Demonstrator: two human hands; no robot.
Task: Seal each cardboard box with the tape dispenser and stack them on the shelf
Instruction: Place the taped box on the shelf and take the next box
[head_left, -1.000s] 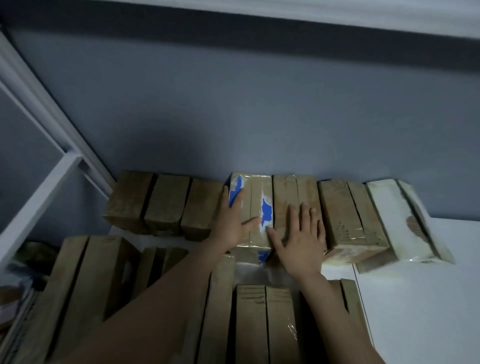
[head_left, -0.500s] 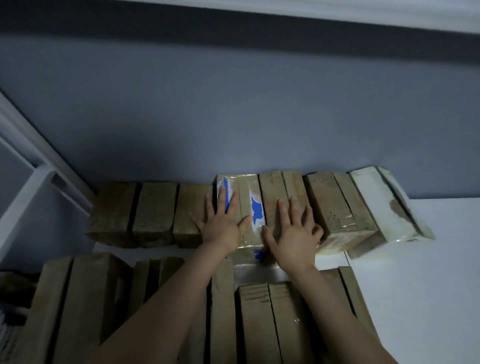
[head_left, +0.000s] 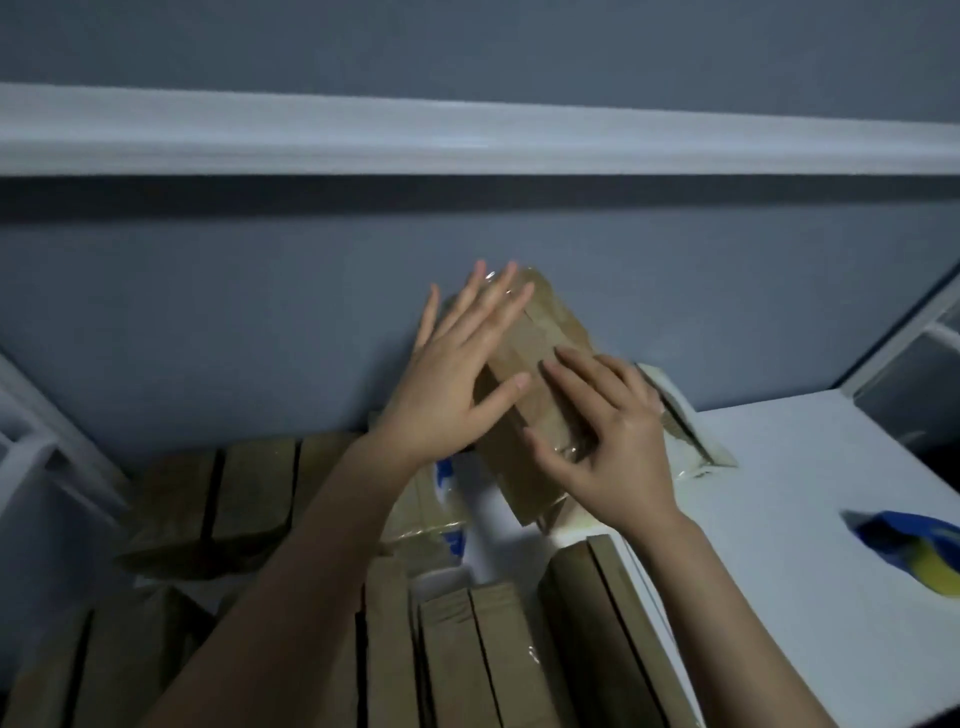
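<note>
The whole scene is dim and smeared by motion, and no print, label or brand can be read on anything. The tape dispenser (head_left: 914, 551), blue with a yellow patch, is cut off by the right edge and lies on the white shelf (head_left: 779, 493), well apart from both hands.

Between the hands is a brown cardboard box (head_left: 540, 343) wrapped in glossy clear tape. It is tilted, with its far end up against the grey wall (head_left: 260, 322). Its near end is partly hidden behind the right hand (head_left: 613, 447).

The left hand (head_left: 452, 384) lies flat against the box's left side with its fingers straight and spread. The right hand rests on the top face with loosely bent fingers. Fingertips and thumb press the cardboard, and none is seen wrapping an edge.

Under the left wrist sits a taped box with blue patches (head_left: 441, 493), mostly covered by the arm. A pale box (head_left: 680, 415) shows just behind the right hand. More brown boxes stand in a back row (head_left: 244, 493) and a front row (head_left: 493, 660), the latter cut off at the bottom.
</note>
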